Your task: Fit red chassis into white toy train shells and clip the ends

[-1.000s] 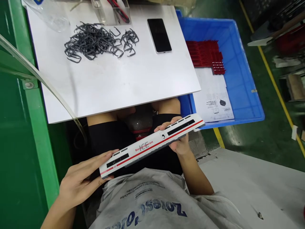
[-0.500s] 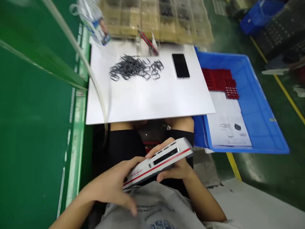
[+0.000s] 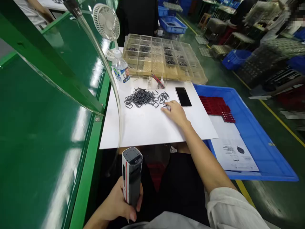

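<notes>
My left hand [image 3: 116, 202] is wrapped round the lower part of a white and dark grey handheld device [image 3: 133, 178] with a red stripe. The device stands upright above my lap, its grey end facing up. Out over the white board [image 3: 145, 130], my right hand [image 3: 176, 113] pinches at the near right edge of the small heap of dark bent clips [image 3: 163, 97]. A dark clip seems to be between thumb and index finger, mostly hidden by them. A bigger pile of the same clips [image 3: 141, 97] lies just left.
A black phone [image 3: 183, 97] lies right of the clips. Behind stand a clear bottle [image 3: 121, 71], a small fan [image 3: 106, 22] and a divided parts case [image 3: 162, 57]. A blue bin [image 3: 252, 127] with red parts [image 3: 216, 106] is at right. A clear tube [image 3: 114, 86] hangs at left.
The device has gone from both hands to my left hand alone and turned upright. My right hand has let go of it and reached forward to the clips. The view has tilted up.
</notes>
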